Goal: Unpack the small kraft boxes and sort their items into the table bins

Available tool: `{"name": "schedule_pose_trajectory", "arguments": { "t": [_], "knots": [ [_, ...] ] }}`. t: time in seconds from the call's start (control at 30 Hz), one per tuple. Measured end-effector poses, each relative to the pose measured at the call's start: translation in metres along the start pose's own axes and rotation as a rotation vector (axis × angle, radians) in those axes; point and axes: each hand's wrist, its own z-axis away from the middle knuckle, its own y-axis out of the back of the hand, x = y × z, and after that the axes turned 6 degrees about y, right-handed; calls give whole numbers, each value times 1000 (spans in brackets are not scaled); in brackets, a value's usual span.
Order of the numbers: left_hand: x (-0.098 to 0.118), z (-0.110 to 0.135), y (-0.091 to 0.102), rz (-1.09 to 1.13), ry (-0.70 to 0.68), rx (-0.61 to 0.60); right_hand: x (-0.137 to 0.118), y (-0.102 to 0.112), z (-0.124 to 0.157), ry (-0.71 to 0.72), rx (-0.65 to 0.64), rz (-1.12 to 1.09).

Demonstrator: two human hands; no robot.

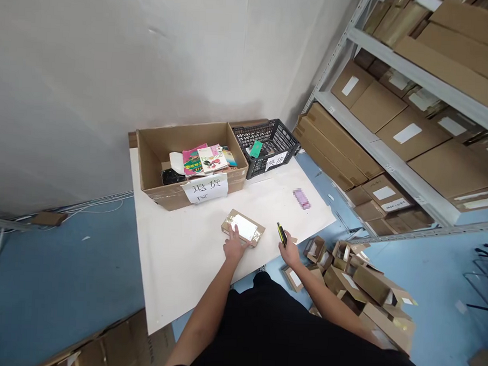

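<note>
A small brown cardboard box (258, 235) lies flat on the white-topped table (176, 255). It carries a white label and shiny clear tape. My left hand (234, 248) rests on the box's near side, fingers spread over the label and its edge. To the right of the box, my right hand (290, 253) is closed around a black and yellow utility knife (281, 235), which points up and away from me. Whether its blade is out is too small to tell. A purple pixelated patch (302, 198) is farther right on the tabletop.
At the table's back stand an open carton (158, 193) with books and a black crate (279, 131) holding a green item. Shelves (411, 66) full of boxes rise on the right. Several cartons (353, 279) are heaped on the floor by my right arm.
</note>
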Motion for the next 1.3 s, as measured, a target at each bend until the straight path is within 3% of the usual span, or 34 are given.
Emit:
{"name": "schedule_pose_trajectory", "arguments": {
  "t": [0.07,0.17,0.33,0.47,0.57,0.8,1.13,1.3],
  "knots": [
    [24,12,-7,-44,62,19,-15,-17,-24,-74,26,-130],
    [47,30,-17,-117,102,-34,-39,-37,-66,-78,-41,-208],
    [35,38,-10,-166,-20,-35,-59,-33,-124,139,-112,-175],
    [31,28,2,-122,-93,67,-57,-17,-146,148,-48,-277],
    [40,19,-6,-129,-94,72,-40,-6,-146,189,-35,-377],
    [39,1,-33,-189,-54,-27,15,13,-126,419,-240,-251],
    [31,-3,-31,-207,-61,-49,21,15,-124,469,-301,-316],
    [35,3,-28,-199,-60,-18,39,23,-115,491,-345,-354]
  ]
}}
